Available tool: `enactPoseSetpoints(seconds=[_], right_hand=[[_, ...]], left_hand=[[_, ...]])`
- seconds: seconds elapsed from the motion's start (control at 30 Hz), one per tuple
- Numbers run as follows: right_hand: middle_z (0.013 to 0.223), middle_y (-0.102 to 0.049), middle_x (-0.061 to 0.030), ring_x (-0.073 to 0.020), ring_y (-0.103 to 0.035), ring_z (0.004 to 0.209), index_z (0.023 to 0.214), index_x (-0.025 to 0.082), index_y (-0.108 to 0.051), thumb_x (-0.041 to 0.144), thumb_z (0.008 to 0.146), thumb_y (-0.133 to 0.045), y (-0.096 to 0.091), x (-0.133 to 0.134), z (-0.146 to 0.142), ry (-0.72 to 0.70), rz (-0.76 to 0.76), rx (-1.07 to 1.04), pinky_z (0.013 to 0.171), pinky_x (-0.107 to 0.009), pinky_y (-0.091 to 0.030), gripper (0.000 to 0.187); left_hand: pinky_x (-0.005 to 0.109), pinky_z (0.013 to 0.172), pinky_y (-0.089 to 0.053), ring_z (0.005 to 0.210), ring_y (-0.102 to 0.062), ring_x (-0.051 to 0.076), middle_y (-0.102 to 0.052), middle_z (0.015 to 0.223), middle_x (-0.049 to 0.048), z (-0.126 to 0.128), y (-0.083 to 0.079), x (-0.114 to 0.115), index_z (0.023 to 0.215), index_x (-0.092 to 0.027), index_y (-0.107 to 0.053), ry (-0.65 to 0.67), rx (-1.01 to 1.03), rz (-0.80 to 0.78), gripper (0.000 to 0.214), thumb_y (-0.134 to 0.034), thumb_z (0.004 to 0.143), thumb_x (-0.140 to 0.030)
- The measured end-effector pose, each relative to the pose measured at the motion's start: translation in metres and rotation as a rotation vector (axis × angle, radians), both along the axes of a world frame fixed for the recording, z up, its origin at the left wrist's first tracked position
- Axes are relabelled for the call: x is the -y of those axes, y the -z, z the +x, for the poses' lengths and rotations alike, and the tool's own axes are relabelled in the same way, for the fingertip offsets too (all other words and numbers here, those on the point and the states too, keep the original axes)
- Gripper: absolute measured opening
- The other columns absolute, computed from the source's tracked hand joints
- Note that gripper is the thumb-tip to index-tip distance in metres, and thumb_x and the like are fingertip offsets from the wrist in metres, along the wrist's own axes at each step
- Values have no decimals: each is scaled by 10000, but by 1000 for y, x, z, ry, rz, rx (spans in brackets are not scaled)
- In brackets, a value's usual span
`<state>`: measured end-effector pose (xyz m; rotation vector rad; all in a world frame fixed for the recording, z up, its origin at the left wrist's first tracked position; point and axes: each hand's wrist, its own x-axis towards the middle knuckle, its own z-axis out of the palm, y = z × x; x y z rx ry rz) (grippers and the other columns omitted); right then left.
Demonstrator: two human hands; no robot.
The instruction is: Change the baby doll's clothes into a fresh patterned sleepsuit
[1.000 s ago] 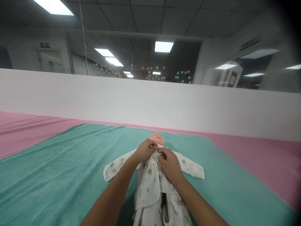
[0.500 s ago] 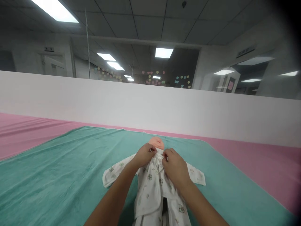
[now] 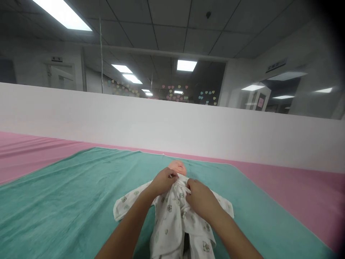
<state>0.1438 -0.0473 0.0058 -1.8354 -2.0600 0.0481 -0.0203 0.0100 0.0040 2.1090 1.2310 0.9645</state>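
A baby doll (image 3: 178, 167) lies on its back with its head away from me. It wears a white baby jacket (image 3: 167, 226) printed with small animal figures, the sleeves spread out to both sides. At the neckline my left hand (image 3: 164, 181) pinches the collar edge between thumb and fingers. Just below and to the right, my right hand (image 3: 201, 198) is closed on the jacket's front edge at the chest, pulling up a fold of white fabric between the hands. The fingertips of the right hand are partly hidden. Near the bottom, a dark gap shows between the front panels.
Under the doll spreads a wrinkled green blanket (image 3: 72, 201). A pink sheet (image 3: 293, 187) shows beyond it on both sides. A low white wall (image 3: 161, 126) runs across the back, with dark glass and heart stickers above.
My right hand has shifted slightly down from the collar, drawing white fabric with it. My left hand keeps its pinch at the neckline. The view has tilted a little upward.
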Motion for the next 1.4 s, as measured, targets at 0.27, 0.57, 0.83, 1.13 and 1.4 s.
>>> enactPoseSetpoints(seconds=[0.27, 0.57, 0.83, 1.13, 1.4], right_hand=[[588, -370, 45, -94, -302, 520, 639, 197, -329, 189, 682, -421, -10, 4, 4, -186, -103, -255, 472, -233, -211, 102], [635, -468, 42, -88, -376, 491, 722, 209, -443, 330, 762, -448, 2, -6, 6, -244, -245, -458, 447, -222, -256, 128], [603, -486, 22, -106, -382, 576, 620, 183, -482, 274, 772, -431, 8, -8, -11, -191, 47, -431, 504, -229, -260, 184], [590, -464, 16, -81, -375, 485, 667, 172, -577, 327, 748, -490, 11, -17, -2, -226, -166, -709, 458, -212, -269, 195], [546, -405, 44, -72, -348, 454, 753, 168, -592, 331, 712, -522, 14, -18, 2, -246, -295, -923, 428, -206, -264, 182]], left_hand=[[253, 737, -405, 811, -556, 151, -625, 927, 23, -2, -3, -1, 785, -192, -663, 22, -27, 27, 216, -454, 759, -239], [249, 690, -418, 858, -562, 165, -632, 1005, 16, -20, -31, 16, 950, -227, -632, 108, -185, -16, 314, -384, 762, -190], [232, 455, -341, 593, -554, 157, -648, 767, 29, -24, -45, 27, 857, -212, -642, 189, -371, -190, 247, -483, 673, -260], [234, 467, -219, 505, -380, 103, -485, 543, -11, -2, -31, 21, 498, -178, -511, 48, -344, 10, 96, -498, 587, -146], [221, 466, -305, 577, -505, 136, -612, 713, 2, -15, -41, 24, 740, -209, -646, 80, -354, -146, 166, -562, 603, -249]])
